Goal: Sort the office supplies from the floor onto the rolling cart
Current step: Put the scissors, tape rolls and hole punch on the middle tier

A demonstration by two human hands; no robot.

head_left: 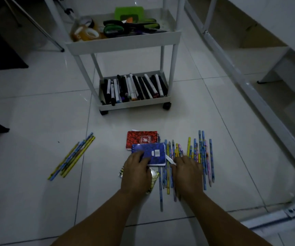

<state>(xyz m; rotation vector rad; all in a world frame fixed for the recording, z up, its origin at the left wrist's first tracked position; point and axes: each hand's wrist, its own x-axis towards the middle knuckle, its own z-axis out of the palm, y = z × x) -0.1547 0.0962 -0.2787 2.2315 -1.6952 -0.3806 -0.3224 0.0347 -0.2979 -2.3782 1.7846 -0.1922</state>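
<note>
On the floor, straight below the cart (123, 43) at 6 o'clock, lie the notebooks and pencils awaiting pickup. Left hand (137, 173) rests on the near left corner of the blue notebook (152, 153), fingers bent over its edge, seemingly gripping it; grip half closed, thumb hidden, so hold not certain. Right hand (187, 170) spreads over the pencil row (200, 157), fingers loosely bent, a white strip (170, 160) at the fingertips; cannot tell whether pinched or merely touched.

Blue notebook overlaps the red notebook (142, 138), which lies just beyond at 12 o'clock, spiral toward 3. Pencils point 12 to 6, long axes running away from the body, packed side by side at 3 o'clock of the notebooks. Second pencil bunch (72, 157) sits well apart at 9 o'clock, slanted toward 1.

Judged from this: notebook nearer the left hand, pencils nearer the right. Cart at 12 o'clock, bottom tray (134, 103) full of markers (134, 87), top tray holding tape (88, 33) and scissors (125, 27). Likely needs a sweep across the pencils, gathering sideways, then a lift forward.
</note>
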